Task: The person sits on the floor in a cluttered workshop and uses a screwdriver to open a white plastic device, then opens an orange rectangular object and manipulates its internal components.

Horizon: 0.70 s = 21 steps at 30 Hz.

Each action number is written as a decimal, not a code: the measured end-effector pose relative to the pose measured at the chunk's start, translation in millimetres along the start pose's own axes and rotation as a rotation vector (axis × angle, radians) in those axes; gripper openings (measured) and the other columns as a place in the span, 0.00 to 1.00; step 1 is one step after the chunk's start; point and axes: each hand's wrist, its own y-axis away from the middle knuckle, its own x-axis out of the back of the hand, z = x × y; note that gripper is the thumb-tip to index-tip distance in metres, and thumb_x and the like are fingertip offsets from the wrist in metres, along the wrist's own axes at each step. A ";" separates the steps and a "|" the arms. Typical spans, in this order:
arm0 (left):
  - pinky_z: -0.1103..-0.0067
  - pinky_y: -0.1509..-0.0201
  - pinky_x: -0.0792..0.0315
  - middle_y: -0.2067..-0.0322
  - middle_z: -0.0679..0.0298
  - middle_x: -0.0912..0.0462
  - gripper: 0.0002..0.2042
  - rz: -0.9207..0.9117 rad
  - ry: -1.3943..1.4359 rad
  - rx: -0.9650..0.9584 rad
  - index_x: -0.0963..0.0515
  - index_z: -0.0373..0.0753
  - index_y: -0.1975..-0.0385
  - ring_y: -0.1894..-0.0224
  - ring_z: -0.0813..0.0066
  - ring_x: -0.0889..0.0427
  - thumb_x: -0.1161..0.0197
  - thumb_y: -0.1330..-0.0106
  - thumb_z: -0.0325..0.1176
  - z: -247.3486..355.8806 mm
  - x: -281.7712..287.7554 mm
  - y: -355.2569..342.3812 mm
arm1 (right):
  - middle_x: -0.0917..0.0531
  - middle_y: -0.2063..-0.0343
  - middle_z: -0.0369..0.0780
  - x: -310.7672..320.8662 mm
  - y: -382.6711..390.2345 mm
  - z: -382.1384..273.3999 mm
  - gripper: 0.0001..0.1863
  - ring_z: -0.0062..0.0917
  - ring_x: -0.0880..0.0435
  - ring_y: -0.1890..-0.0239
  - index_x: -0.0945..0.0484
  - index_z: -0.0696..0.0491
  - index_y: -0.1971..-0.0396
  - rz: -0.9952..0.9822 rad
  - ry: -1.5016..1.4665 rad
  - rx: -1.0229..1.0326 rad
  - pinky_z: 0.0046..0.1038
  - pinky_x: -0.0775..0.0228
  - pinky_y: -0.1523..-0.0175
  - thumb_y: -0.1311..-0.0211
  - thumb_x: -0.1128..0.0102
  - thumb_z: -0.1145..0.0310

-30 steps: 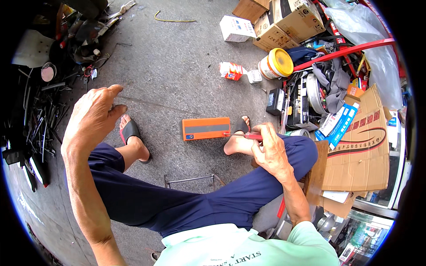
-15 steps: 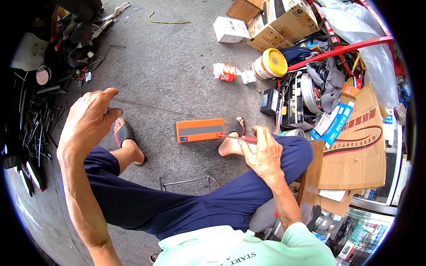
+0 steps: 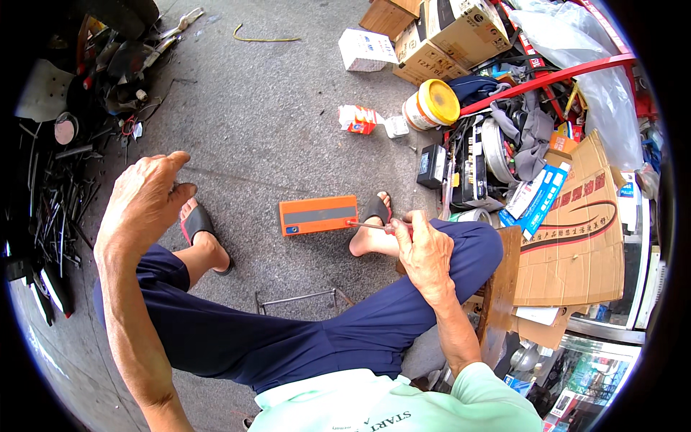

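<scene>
An orange oblong box (image 3: 319, 215) with a dark grey stripe along its side sits on the ground between my feet. My right hand (image 3: 427, 261) is closed around the red handle of a screwdriver (image 3: 371, 225), above my right knee. The thin shaft points left, and its tip meets the right end of the box's near face, at a small red spot. Whether it engages anything there is too small to tell. My left hand (image 3: 147, 204) hovers over my left knee, holding nothing, with thumb and fingers apart. A small blue spot shows at the box's left end.
A bent metal rod frame (image 3: 295, 299) stands near my legs. To the right are a yellow-lidded bucket (image 3: 437, 102), a black battery-like block (image 3: 432, 166), flattened cardboard (image 3: 572, 237) and a wooden bench edge (image 3: 502, 295). Dark metal scraps (image 3: 54, 194) pile up at the left.
The view has shifted slightly, moving the scene a little left. My right fingers sit slightly differently on the screwdriver handle; its tip stays at the same spot. My left hand keeps its pose.
</scene>
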 end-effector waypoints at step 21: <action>0.69 0.51 0.32 0.62 0.54 0.22 0.21 0.130 0.035 -0.159 0.27 0.35 0.53 0.57 0.56 0.25 0.35 0.50 0.25 -4.6 -21.7 -3.0 | 0.29 0.71 0.45 4.4 -2.0 5.6 0.14 0.37 0.21 0.68 0.34 0.57 0.63 0.000 -0.125 0.142 0.36 0.28 0.73 0.48 0.43 0.73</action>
